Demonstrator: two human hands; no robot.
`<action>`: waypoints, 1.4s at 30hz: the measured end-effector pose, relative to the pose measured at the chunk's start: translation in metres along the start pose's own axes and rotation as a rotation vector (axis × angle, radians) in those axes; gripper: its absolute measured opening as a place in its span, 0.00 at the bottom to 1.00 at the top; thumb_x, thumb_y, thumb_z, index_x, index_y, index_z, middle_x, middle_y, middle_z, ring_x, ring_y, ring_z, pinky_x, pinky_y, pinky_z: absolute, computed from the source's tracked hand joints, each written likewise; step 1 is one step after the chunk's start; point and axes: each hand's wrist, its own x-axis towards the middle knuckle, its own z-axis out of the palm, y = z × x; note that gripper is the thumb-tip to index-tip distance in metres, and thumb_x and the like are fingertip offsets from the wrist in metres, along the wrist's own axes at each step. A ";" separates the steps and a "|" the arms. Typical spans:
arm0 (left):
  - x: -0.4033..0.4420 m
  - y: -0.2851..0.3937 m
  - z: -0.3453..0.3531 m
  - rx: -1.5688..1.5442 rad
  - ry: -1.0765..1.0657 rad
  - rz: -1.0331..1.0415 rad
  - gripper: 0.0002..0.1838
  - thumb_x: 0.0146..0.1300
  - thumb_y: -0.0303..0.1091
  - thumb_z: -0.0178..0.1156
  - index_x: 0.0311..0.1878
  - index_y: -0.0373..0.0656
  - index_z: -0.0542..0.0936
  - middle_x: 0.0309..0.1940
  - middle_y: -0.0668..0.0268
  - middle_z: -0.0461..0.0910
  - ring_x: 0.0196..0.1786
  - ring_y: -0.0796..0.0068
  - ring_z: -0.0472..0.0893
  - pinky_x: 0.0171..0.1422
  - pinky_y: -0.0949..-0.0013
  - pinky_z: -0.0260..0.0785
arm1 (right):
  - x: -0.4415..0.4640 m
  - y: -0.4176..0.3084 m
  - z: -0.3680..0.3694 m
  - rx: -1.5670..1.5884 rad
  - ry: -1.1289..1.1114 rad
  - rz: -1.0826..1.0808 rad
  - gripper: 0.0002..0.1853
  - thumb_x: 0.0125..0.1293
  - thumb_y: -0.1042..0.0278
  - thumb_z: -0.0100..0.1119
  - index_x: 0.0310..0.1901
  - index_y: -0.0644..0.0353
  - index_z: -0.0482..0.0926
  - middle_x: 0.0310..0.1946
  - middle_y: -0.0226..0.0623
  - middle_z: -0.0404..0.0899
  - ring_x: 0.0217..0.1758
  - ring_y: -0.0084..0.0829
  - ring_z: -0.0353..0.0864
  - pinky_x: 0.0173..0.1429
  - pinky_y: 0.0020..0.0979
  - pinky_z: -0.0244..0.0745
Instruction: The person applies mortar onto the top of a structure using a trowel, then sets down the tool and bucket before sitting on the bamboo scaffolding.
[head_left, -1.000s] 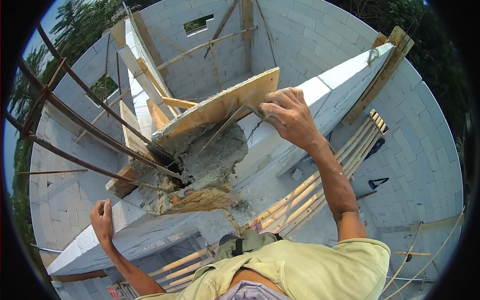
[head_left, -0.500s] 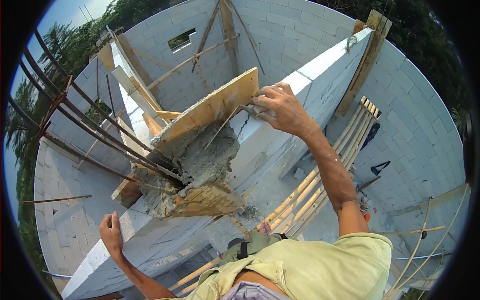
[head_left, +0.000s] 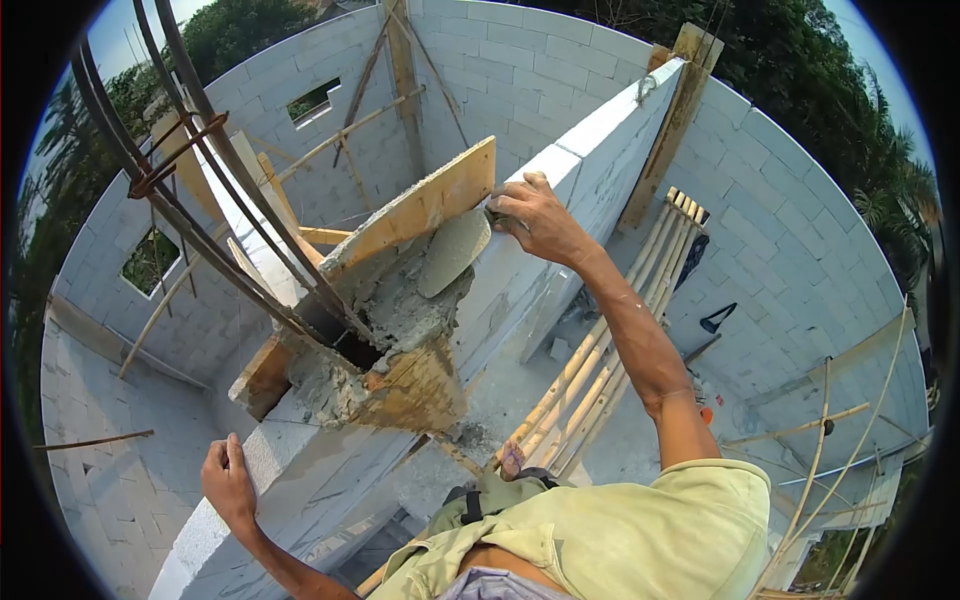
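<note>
Only the head view here. Right hand (head_left: pixel 535 215) is closed around the handle end of a trowel (head_left: pixel 458 252), its blade tilted over wet mortar (head_left: pixel 395 318) beside the upper form board (head_left: pixel 440 205); can't tell if the blade touches the board. Left hand (head_left: pixel 230 485) sits on the edge of the block wall (head_left: pixel 275 455), fingers bent, no tool visible; can't say whether it's actually gripping. To work that mortar well, I'd use short presses with the flat of the blade, push into the corners and go easy around the rebar (head_left: pixel 205 235).

Count: one trowel, two hands, what looks like four rebar lengths (they overlap), two window openings (head_left: pixel 315 103).
</note>
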 end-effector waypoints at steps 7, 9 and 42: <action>-0.005 0.013 -0.009 0.050 -0.046 -0.036 0.22 0.74 0.49 0.59 0.38 0.35 0.81 0.28 0.57 0.82 0.33 0.67 0.79 0.45 0.62 0.72 | -0.005 -0.009 0.002 -0.056 0.105 -0.044 0.21 0.66 0.63 0.70 0.60 0.53 0.81 0.65 0.35 0.79 0.73 0.39 0.72 0.81 0.55 0.55; -0.006 0.011 -0.010 0.000 -0.034 -0.023 0.22 0.75 0.49 0.59 0.39 0.35 0.82 0.28 0.58 0.82 0.32 0.67 0.79 0.46 0.62 0.73 | -0.012 -0.018 -0.005 -0.173 0.147 0.001 0.27 0.67 0.60 0.68 0.67 0.53 0.76 0.71 0.39 0.72 0.77 0.43 0.66 0.82 0.58 0.52; -0.370 -0.065 0.280 0.397 -2.465 -0.185 0.47 0.73 0.74 0.44 0.60 0.30 0.81 0.51 0.55 0.83 0.55 0.66 0.79 0.64 0.63 0.69 | -0.635 -0.564 0.280 0.369 0.161 1.857 0.14 0.63 0.66 0.57 0.47 0.63 0.82 0.43 0.57 0.83 0.49 0.59 0.83 0.57 0.52 0.77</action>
